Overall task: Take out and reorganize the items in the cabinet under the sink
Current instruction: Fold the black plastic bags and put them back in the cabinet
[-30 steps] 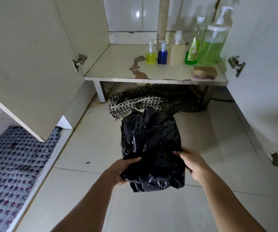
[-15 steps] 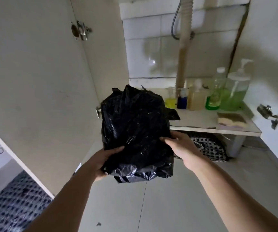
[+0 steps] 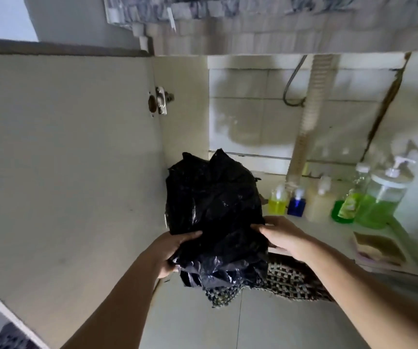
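A crumpled black plastic bag is held up in front of the open cabinet, at the left end of the shelf. The left hand grips its lower left side and the right hand its lower right side, fingers curled into the plastic. Soap bottles and a sponge stand on the shelf to the right.

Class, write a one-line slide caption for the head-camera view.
Both hands, left and right, hold a black plastic bag before the shelf of soap bottles.
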`<state>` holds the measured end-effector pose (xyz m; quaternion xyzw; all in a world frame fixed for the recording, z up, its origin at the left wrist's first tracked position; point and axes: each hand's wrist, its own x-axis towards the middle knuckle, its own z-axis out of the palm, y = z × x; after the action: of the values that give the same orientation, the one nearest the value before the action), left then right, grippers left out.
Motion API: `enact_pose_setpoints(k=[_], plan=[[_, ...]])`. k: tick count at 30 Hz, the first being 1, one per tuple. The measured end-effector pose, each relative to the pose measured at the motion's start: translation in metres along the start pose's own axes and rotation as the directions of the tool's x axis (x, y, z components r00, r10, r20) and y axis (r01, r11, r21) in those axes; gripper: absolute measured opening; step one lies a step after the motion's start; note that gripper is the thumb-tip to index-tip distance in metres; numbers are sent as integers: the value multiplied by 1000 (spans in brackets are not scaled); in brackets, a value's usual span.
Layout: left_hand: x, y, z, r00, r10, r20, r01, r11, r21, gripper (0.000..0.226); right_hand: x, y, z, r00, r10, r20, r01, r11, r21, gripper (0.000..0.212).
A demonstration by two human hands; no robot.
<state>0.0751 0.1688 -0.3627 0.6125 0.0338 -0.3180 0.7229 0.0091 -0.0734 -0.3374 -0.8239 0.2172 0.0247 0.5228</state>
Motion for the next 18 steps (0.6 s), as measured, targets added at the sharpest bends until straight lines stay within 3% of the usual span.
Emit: enact_pose_setpoints(k=[2,7,12,16,18], plan=[[3,14,2,1000,-12,-2,12,1000,19,55,-1,-15,-7,996,91,23,-92,995,27,9],[29,33,9,1000,-15,-10,16,997,81,51,28,-13,-16,980,197,-3,-196,977,84,14],[73,53,10,995,42,-90,-28,988,151,76,83,-7,-5,985,167,-41,-156,969,193,10],[124,81,12,973,147,-177,-111,974,196,57,140,-10,5,984,170,-60,-138,927,349,8],[152,93,13,947,232,-223,-168,948,271,63,170,-9,10,988,142,-68,-104,912,396,12]])
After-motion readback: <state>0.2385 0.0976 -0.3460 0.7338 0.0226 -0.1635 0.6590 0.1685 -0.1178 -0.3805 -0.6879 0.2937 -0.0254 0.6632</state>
